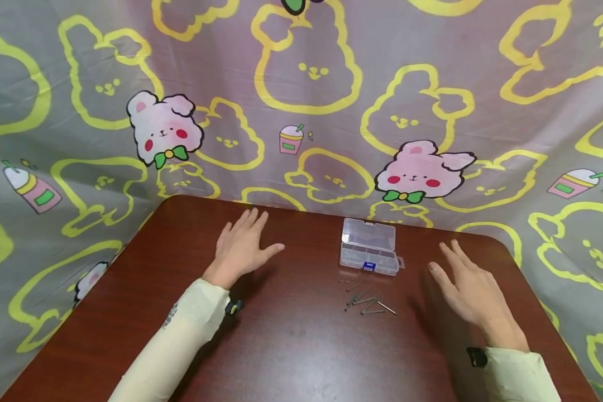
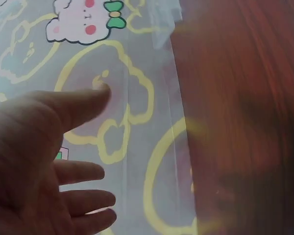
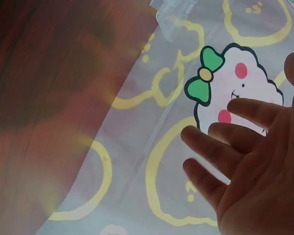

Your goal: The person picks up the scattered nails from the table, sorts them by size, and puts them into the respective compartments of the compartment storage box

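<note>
My left hand [image 1: 241, 248] hovers over the left part of the table, fingers straight and thumb spread, holding nothing. On the other side my right hand [image 1: 474, 290] is also stretched out and bare, just right of a clear plastic compartment box [image 1: 369, 255]. The box stands with its lid [image 1: 368, 234] raised and a blue latch [image 1: 369, 266] at its front. In front of it lies a loose heap of several thin metal nails [image 1: 367, 301]. In the left wrist view the thumb and fingers [image 2: 88, 200] are apart; the right wrist view shows spread fingers [image 3: 210, 152] too.
The dark reddish-brown wooden table [image 1: 301, 346] has rounded far corners. Behind and beside it hangs a grey curtain [image 1: 326, 134] with yellow outlines and pink bunny prints. A corner of the clear box [image 3: 174, 19] shows at the top of the right wrist view.
</note>
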The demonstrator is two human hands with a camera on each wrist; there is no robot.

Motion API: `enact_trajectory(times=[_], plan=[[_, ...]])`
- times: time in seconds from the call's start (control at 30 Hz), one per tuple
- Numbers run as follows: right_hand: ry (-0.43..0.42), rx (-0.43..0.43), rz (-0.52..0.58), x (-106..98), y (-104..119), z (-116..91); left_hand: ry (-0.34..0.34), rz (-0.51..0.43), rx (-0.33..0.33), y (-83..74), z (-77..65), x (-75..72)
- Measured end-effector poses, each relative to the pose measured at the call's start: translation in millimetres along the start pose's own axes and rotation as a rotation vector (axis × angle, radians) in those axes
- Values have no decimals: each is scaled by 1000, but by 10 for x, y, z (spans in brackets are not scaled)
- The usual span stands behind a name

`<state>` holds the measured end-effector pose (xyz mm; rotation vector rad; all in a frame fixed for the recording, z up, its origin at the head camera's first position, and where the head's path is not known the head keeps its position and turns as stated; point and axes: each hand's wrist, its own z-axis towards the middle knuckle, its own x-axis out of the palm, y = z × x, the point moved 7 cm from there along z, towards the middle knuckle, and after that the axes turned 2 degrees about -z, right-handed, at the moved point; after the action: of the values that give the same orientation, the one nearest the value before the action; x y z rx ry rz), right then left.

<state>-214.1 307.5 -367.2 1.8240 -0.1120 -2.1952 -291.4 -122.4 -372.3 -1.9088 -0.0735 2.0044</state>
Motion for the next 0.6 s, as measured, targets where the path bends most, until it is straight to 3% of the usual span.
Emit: enact_trajectory(times=[0.17,0.3,0.6], plan=[[-2,30,95,25,-4,7,-5,-291,1,1,28,30],[-29,45,131,35,-6,10,14,-542,-39,20,69,97],[-84,14,196,62,22,3,94,-918,-89,-73,143,235]])
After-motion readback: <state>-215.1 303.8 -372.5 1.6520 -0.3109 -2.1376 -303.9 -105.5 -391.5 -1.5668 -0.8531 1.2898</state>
